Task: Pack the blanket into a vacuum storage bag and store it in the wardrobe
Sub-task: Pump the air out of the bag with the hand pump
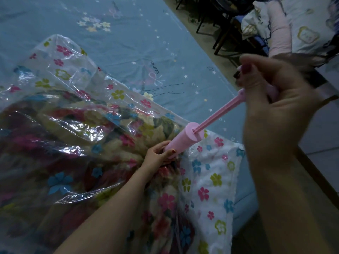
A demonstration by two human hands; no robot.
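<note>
My big bed sheet [128,43] is blue w/ little stars & flowers, and I can read "SLEEP WELL" on it in small dark letters. On top lies the see-thru vacuum bag [60,74] w/ pink, blue & green flower prints, all crinkly. My flowery blanket [55,143] is inside the bag, filling the part nearest me. A white bit w/ flowers [211,180] sits at the bag's right end, by the bed edge. My right hand [275,99] is up high & close to my face, fingers curled tight round the pump handle, rod pulled far out. My left hand [157,154] reaches down, arm straight, and grips the bottom of the pink pump [185,140] where it meets the bag. Right of the bed is floor, dark chair legs [220,33] & a pile of bedding [293,24].
</note>
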